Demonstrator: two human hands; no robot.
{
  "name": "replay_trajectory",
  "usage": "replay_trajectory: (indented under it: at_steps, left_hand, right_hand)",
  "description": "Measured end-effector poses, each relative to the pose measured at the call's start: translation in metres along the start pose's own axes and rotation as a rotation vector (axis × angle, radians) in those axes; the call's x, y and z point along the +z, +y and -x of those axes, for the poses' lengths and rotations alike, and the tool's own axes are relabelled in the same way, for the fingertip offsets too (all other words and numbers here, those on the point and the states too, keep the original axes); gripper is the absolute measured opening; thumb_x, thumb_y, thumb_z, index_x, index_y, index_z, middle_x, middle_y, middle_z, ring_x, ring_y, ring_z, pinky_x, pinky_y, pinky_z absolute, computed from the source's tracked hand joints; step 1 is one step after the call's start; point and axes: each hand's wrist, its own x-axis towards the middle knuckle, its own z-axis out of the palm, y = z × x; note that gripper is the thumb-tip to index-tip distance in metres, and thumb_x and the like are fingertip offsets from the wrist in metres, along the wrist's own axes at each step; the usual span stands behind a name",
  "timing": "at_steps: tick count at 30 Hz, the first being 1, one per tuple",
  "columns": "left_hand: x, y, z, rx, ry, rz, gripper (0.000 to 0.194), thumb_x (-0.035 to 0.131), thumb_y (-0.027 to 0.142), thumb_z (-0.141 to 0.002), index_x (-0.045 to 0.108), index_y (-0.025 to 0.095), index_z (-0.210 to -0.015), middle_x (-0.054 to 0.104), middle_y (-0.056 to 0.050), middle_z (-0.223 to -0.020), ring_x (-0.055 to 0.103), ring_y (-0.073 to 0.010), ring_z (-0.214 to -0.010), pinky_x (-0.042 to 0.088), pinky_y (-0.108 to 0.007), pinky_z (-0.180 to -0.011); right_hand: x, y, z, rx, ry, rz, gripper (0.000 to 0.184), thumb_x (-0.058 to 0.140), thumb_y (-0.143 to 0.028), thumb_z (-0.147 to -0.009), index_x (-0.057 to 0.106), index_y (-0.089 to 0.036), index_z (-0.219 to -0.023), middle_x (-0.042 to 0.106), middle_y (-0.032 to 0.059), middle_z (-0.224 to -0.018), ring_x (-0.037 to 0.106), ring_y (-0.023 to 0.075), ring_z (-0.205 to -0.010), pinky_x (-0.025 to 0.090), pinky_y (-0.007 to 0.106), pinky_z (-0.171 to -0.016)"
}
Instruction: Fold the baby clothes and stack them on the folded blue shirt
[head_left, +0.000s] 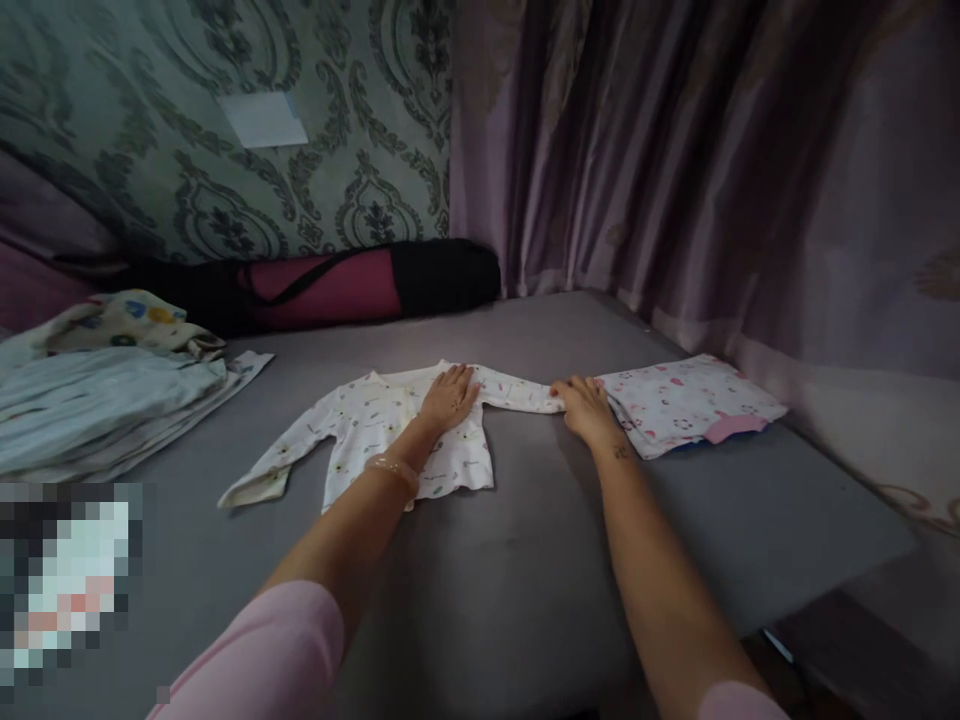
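Observation:
A small white long-sleeved baby top point(375, 430) with a fine print lies spread flat on a grey bed surface point(525, 560). My left hand point(450, 396) rests flat on its chest near the collar, fingers stretched out. My right hand point(586, 408) is curled over the end of the top's right sleeve, pinching the cuff against the bed. Just right of that hand lies a folded white garment with pink print point(686, 400), a pink piece showing at its near edge.
A pile of pale folded clothes point(105, 400) sits at the left edge of the bed. A dark red and black roll point(352, 285) lies along the patterned wall. Purple curtains point(712, 180) hang along the right side. The bed's right edge drops off near the curtain.

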Motion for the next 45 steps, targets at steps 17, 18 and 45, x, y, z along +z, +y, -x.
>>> replay_trajectory:
  at_steps: [17,18,45]
  left_hand:
    - [-0.002,0.004,0.003,0.009,-0.011,-0.047,0.065,0.020,0.053,-0.097,0.032,0.014,-0.147,0.033,-0.012,-0.153,0.025,-0.0270,-0.142,0.019,-0.042,-0.116]
    - [-0.002,0.004,0.003,0.008,-0.010,-0.049,0.066,0.020,0.055,-0.096,0.031,0.015,-0.148,0.033,-0.012,-0.153,0.025,-0.0276,-0.142,0.019,-0.042,-0.116]
    - [-0.018,0.015,-0.017,-0.132,-0.268,-0.077,0.097,0.031,0.083,-0.076,0.022,0.021,-0.151,0.018,-0.016,-0.157,0.015,-0.0363,-0.144,0.016,-0.049,-0.114]
  right_hand:
    - [0.026,-0.001,-0.037,0.365,0.069,-0.509,0.035,0.047,-0.036,-0.085,0.067,-0.017,-0.107,0.070,0.0116,-0.096,0.065,0.0237,-0.090,0.047,0.029,-0.076]
    - [0.027,-0.002,-0.040,0.408,0.095,-0.597,0.040,0.043,-0.037,-0.087,0.063,-0.016,-0.114,0.070,0.0105,-0.096,0.066,0.0223,-0.086,0.048,0.028,-0.072]
    - [0.046,0.009,-0.026,0.313,0.235,-0.098,0.027,0.043,-0.030,-0.096,0.064,-0.016,-0.105,0.065,0.0145,-0.104,0.060,0.0257,-0.098,0.042,0.033,-0.082]
